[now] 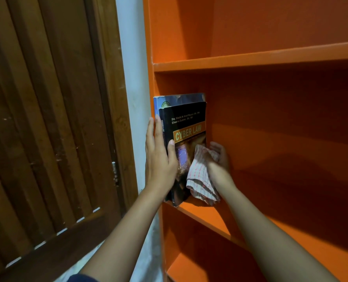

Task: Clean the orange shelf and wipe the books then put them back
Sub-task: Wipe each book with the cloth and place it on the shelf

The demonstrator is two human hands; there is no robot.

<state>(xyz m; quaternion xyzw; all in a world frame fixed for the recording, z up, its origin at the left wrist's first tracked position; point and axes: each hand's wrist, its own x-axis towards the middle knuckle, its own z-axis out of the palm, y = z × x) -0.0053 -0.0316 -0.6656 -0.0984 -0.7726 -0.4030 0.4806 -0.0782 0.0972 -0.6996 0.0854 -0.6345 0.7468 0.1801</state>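
- The tall bright-orange painted shelf unit (250, 58) stands against a white wall strip (132, 78), with a dark brown slatted wooden door (46, 119) just to its left.
- Two books stand upright at the far left end of the middle board, pressed against the shelf's left side panel.
- The front one is a black paperback book with "CYBER LAW" in an orange band on its cover (186, 127); its bottom corner sticks slightly past the board's front edge.
- Behind it, touching it and closer to the side panel, is a blue-spined book with a worn, torn top edge (181, 98), standing a bit taller than the black one.
- The left hand (158, 159) grips the books from the spine side: the fingers (151, 131) lie flat along the spines and the thumb presses on the black cover, so the hand is closed around both.
- The right hand (220, 157) is curled round a crumpled white cloth with thin red stripes (201, 176), holding it against the lower part of the black cover; the cloth's loose end hangs down to the board.
- The rest of that board, and the boards above and below, show bare orange.
- A dark blue sleeve edge (77, 278) shows at the bottom.
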